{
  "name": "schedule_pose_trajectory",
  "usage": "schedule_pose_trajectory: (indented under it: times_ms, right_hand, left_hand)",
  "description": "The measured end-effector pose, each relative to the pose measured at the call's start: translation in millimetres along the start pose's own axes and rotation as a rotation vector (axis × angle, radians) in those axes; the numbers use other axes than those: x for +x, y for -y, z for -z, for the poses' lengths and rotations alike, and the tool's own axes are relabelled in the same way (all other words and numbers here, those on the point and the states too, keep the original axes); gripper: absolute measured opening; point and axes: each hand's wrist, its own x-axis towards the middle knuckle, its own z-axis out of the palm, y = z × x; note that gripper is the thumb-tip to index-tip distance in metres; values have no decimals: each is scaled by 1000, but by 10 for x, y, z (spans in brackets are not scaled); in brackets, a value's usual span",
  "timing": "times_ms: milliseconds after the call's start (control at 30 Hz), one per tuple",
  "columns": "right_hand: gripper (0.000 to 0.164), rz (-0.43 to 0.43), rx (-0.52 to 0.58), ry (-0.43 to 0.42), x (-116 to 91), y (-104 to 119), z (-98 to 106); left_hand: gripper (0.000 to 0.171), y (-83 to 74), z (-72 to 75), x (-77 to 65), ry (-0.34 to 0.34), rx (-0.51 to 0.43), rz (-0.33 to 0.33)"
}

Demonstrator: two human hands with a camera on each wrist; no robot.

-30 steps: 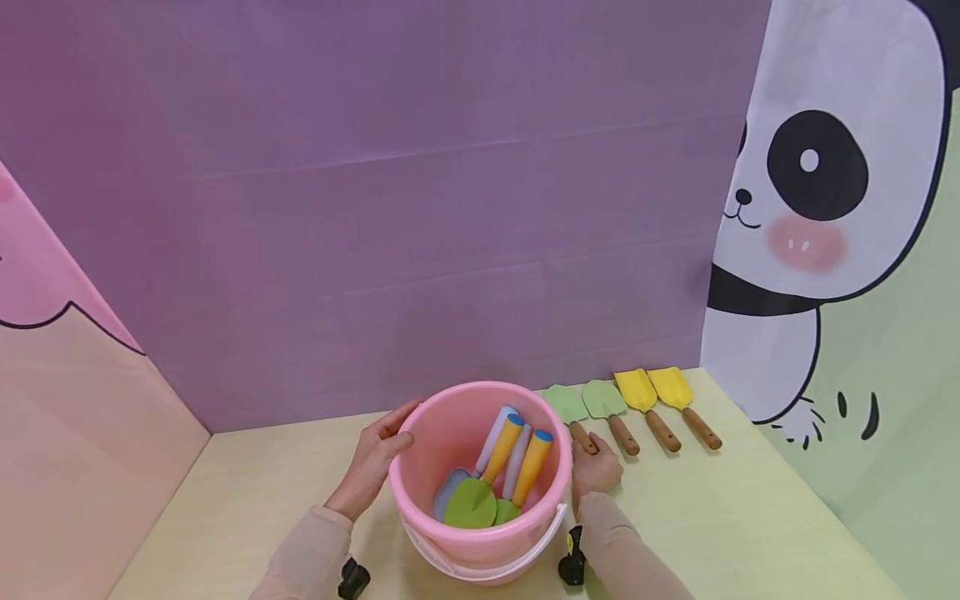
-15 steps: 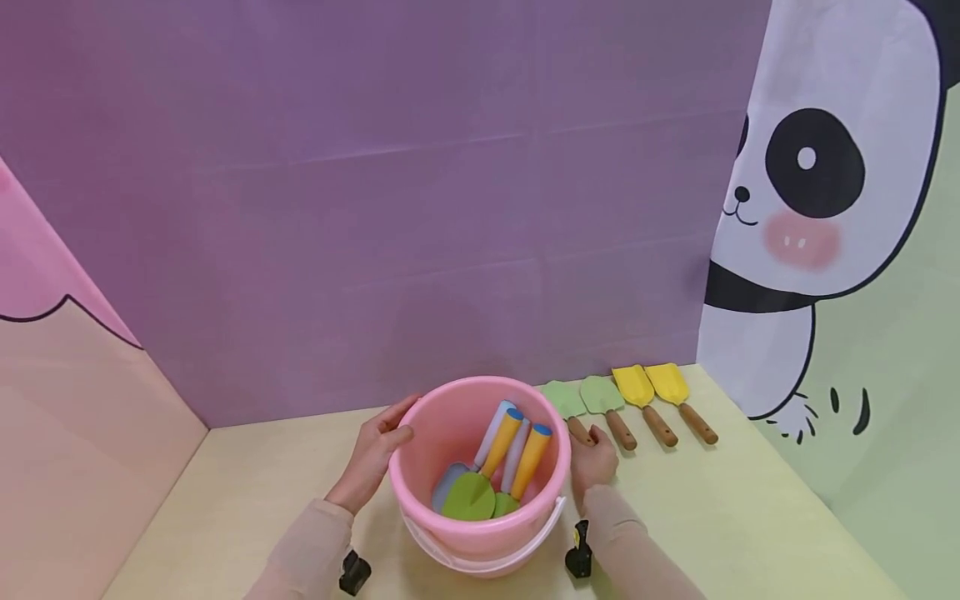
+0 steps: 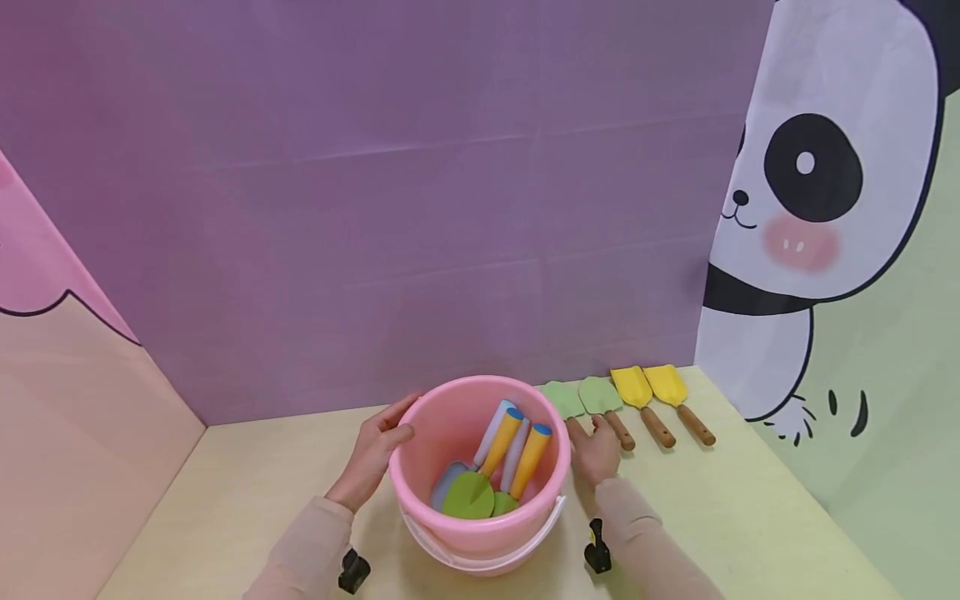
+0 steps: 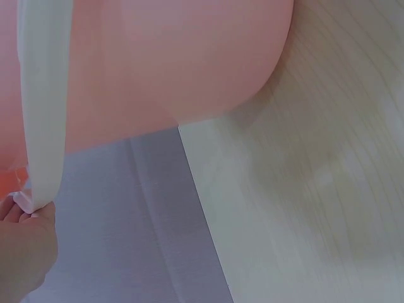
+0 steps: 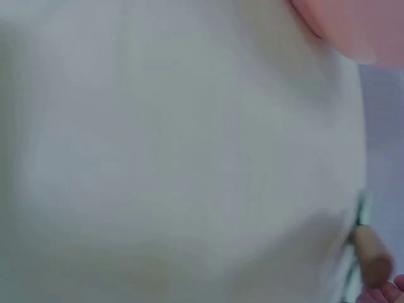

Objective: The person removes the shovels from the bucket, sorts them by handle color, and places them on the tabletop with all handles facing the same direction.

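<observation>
My left hand holds the far-left rim of a pink bucket, its thumb over the edge. The left wrist view shows the hand beside the white bail handle. Inside the bucket lie toy trowels with orange handles and lilac handles, one showing a green blade. My right hand is at the wooden handles of two green trowels, thumb and index finger spread apart. In the right wrist view a blurred wooden handle overlaps the fingertips.
Two yellow shovels with wooden handles lie to the right of the green trowels, near the table's back edge. A purple wall rises behind the pale wooden table. A panda wall panel stands on the right.
My right hand has shifted slightly right, away from the bucket, and its fingers have spread around the first green trowel's handle end. My left hand and the bucket stay put.
</observation>
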Motion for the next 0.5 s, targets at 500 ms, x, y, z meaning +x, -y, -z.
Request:
schedule_pose_trajectory:
  times_ms: [500]
  right_hand:
    - [46, 226, 24, 422, -83, 906, 655]
  left_hand:
    - [52, 10, -3, 10, -13, -7, 7]
